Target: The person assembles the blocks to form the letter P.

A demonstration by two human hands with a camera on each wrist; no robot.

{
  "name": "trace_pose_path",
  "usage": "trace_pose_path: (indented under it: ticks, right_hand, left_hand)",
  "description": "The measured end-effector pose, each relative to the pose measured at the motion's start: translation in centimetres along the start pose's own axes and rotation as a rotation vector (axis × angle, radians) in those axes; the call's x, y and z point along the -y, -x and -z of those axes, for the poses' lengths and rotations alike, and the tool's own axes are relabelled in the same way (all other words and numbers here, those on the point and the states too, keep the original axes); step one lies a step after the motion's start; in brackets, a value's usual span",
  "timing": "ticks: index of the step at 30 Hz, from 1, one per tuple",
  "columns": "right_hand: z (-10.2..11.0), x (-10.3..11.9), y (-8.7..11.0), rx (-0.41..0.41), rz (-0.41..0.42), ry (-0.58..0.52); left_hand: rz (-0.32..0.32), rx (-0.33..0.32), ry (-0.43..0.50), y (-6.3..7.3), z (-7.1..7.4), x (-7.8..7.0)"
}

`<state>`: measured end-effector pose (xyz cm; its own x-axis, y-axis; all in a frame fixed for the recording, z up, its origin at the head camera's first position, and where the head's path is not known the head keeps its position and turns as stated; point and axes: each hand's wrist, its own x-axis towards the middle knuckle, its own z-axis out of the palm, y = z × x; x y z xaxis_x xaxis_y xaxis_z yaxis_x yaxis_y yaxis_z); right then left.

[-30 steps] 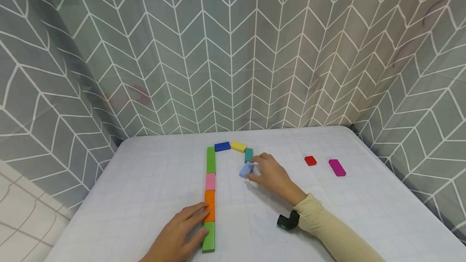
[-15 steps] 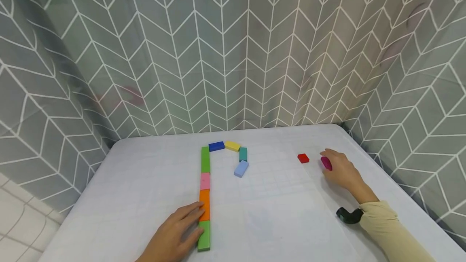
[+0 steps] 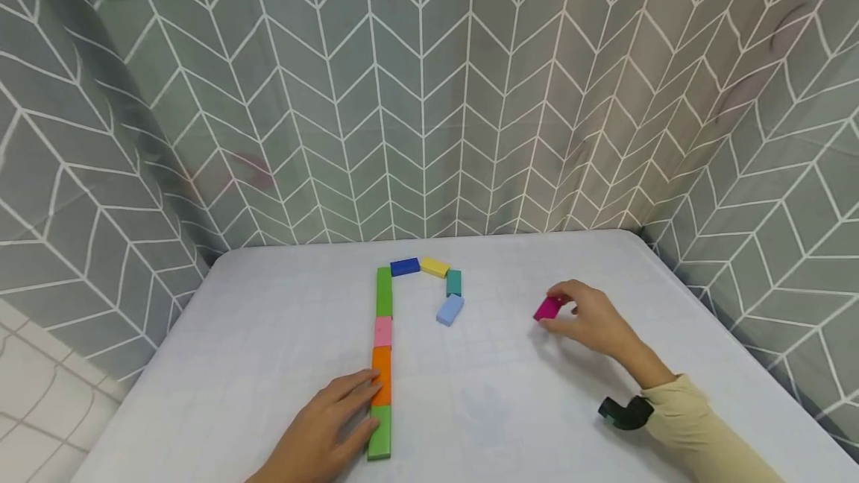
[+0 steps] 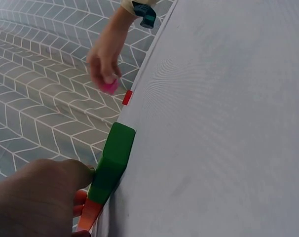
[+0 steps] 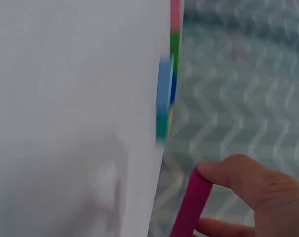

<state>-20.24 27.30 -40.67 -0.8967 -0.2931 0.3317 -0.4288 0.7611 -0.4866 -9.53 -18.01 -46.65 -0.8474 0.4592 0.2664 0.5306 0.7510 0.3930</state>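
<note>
My right hand [image 3: 596, 321] pinches a magenta block [image 3: 547, 309] between thumb and fingers, lifted above the white table. In the right wrist view the thumb presses one end of it. My left hand [image 3: 326, 423] rests against the column of blocks, fingertips on the orange block [image 3: 381, 375] and thumb at the near green block [image 3: 379, 432]. Farther up the column come a pink block [image 3: 383, 331] and another green block [image 3: 384, 291]. From its top curve a dark blue block [image 3: 405, 267], a yellow block [image 3: 435, 267], a teal block [image 3: 454, 282] and a slanted light blue block [image 3: 450, 309].
A small red block [image 4: 127, 97] shows beyond the column in the left wrist view; my right hand hides it in the head view. The table [image 3: 483, 408] ends at a patterned grey curtain [image 3: 429, 95] behind and at the sides.
My right hand let go of the light blue block at the end of the curve, took the magenta block at far right, and carried it leftward. My left hand stayed on the column.
</note>
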Motion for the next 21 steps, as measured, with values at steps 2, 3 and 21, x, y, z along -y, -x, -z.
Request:
trace_pose_path:
  ticks: [2,3,21]
  right_hand:
    - [-2.0,2.8,-0.8,0.003,0.054,-0.036]
    - [-2.9,4.1,-1.2,0.017,0.063,-0.043]
    - [-11.9,12.7,-4.8,0.144,0.174,0.137]
  left_hand:
    - [0.007,-0.003,-0.002,0.0,0.1,0.0]
    - [0.01,-0.005,0.0,0.1,0.1,0.0]
    - [-0.011,-0.002,-0.004,0.2,0.4,0.2]
